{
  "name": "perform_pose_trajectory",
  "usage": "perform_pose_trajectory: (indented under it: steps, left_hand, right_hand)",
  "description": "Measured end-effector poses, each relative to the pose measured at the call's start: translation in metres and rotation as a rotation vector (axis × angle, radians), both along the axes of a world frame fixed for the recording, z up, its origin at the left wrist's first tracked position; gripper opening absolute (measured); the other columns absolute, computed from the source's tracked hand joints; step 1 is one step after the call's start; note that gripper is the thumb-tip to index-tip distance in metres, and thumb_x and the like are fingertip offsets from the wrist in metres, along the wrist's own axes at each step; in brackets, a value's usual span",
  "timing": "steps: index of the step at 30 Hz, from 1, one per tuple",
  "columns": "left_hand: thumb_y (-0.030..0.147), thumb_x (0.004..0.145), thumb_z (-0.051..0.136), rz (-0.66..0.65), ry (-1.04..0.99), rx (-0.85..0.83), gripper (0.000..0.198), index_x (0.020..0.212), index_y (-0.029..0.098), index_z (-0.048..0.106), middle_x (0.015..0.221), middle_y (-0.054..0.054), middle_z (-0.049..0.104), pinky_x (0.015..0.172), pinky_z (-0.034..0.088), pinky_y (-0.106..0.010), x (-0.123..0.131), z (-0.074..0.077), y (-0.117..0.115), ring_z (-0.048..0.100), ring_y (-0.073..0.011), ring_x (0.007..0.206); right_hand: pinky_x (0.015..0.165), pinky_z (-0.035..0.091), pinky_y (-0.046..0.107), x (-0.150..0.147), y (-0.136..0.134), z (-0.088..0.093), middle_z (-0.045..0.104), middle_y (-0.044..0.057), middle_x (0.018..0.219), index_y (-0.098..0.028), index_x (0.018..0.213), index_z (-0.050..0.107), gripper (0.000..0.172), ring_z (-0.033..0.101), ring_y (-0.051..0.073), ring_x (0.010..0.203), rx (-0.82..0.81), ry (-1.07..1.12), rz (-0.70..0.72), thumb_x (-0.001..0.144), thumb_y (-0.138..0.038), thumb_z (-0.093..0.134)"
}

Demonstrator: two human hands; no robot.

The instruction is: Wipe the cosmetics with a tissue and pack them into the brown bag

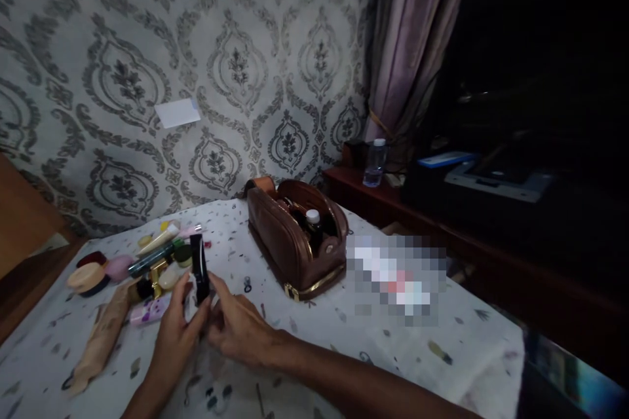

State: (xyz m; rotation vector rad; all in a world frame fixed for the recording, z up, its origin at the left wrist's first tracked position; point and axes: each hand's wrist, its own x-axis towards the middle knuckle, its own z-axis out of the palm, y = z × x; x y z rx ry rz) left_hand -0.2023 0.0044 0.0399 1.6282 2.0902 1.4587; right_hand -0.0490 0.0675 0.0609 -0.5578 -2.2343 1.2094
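Both of my hands meet low in the middle of the view, over a table with a patterned white cloth [304, 347]. My left hand [174, 334] and my right hand [236, 324] both pinch a slim black tube [198, 268] that stands upright between their fingertips. A brown leather toiletry bag [287, 239] lies open just behind and to the right, with a white-capped dark bottle [313, 226] inside. A heap of cosmetics [152, 262] lies to the left of my hands.
A tan pouch [101, 340] lies at the left. Round compacts [88, 277] sit near the table's left edge. A dark wooden shelf [373, 200] at the right carries a clear water bottle [375, 162] and a dark machine [496, 177]. A patterned wall rises behind.
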Motion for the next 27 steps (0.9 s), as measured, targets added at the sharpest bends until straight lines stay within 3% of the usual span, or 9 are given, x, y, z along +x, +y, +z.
perform_pose_trajectory:
  steps: [2,5,7,10,13,16,20,23,27]
  left_hand:
    - [0.049,0.088,0.056,-0.005,0.081,0.032,0.056,0.134,0.02,0.049,0.135,-0.012,0.059,0.104,0.048,-0.047,-0.005,-0.001,0.0,0.056,-0.0309,0.126]
    - [0.044,0.089,0.057,-0.141,0.284,0.057,0.047,0.132,0.023,0.052,0.128,-0.008,0.065,0.097,0.054,-0.041,-0.001,0.002,-0.002,0.063,-0.0272,0.118]
    - [0.038,0.091,0.056,-0.251,0.422,0.091,0.046,0.135,0.026,0.049,0.127,-0.006,0.066,0.092,0.057,-0.034,0.01,0.01,-0.003,0.066,-0.0235,0.113]
    - [0.034,0.092,0.056,-0.348,0.535,0.157,0.045,0.136,0.027,0.048,0.124,-0.005,0.069,0.088,0.058,-0.027,0.031,0.03,0.001,0.069,-0.0204,0.107]
    - [0.033,0.094,0.054,-0.407,0.541,0.163,0.037,0.131,0.027,0.054,0.12,-0.004,0.071,0.086,0.057,-0.023,0.049,0.056,0.014,0.07,-0.0189,0.105]
    - [0.03,0.098,0.047,-0.403,0.512,0.188,0.029,0.124,0.025,0.06,0.114,-0.003,0.073,0.084,0.057,-0.021,0.069,0.082,0.039,0.071,-0.0167,0.102]
    - [0.036,0.101,0.04,-0.433,0.759,0.18,0.035,0.128,0.022,0.058,0.093,-0.005,0.072,0.071,0.058,-0.026,0.102,0.109,0.079,0.072,-0.0186,0.087]
    - [0.04,0.102,0.034,-0.424,0.998,0.114,0.039,0.131,0.025,0.056,0.085,-0.004,0.07,0.059,0.056,-0.028,0.118,0.115,0.096,0.07,-0.0187,0.072]
    - [0.038,0.102,0.035,-0.44,1.057,0.132,0.037,0.128,0.022,0.056,0.085,-0.003,0.069,0.058,0.053,-0.025,0.116,0.106,0.097,0.069,-0.0173,0.072]
  right_hand:
    - [0.06,0.045,0.024,0.01,0.005,0.018,0.061,-0.003,0.072,-0.025,0.141,0.044,0.065,0.06,0.016,0.065,-0.001,0.012,-0.028,0.077,-0.024,0.058]
    - [0.062,0.044,0.024,0.031,0.015,0.046,0.061,0.0,0.075,-0.018,0.122,0.059,0.042,0.056,0.014,0.066,-0.035,0.145,-0.123,0.085,-0.038,0.058]
    - [0.063,0.044,0.024,0.048,0.021,0.06,0.062,0.0,0.078,-0.017,0.113,0.063,0.034,0.055,0.013,0.067,-0.034,0.246,-0.172,0.087,-0.039,0.058]
    - [0.068,0.045,0.024,0.077,0.028,0.074,0.063,0.0,0.079,-0.017,0.097,0.066,0.02,0.056,0.013,0.071,-0.044,0.334,-0.138,0.089,-0.033,0.057]
    - [0.07,0.048,0.024,0.113,0.036,0.087,0.064,0.002,0.083,-0.018,0.094,0.067,0.019,0.059,0.014,0.076,-0.045,0.417,-0.161,0.09,-0.034,0.058]
    - [0.06,0.048,0.022,0.15,0.049,0.106,0.063,0.001,0.082,-0.021,0.099,0.067,0.018,0.057,0.012,0.068,0.021,0.511,-0.316,0.09,-0.035,0.06]
    - [0.051,0.044,0.021,0.185,0.075,0.123,0.058,-0.001,0.072,-0.02,0.104,0.065,0.022,0.051,0.01,0.057,0.155,0.602,-0.545,0.092,-0.038,0.058]
    - [0.052,0.044,0.021,0.195,0.096,0.123,0.055,-0.002,0.068,-0.019,0.104,0.065,0.023,0.05,0.01,0.056,0.274,0.611,-0.58,0.095,-0.038,0.055]
    - [0.064,0.045,0.022,0.19,0.124,0.117,0.064,0.001,0.084,-0.018,0.102,0.064,0.02,0.057,0.012,0.071,0.464,0.567,-0.51,0.097,-0.033,0.051]
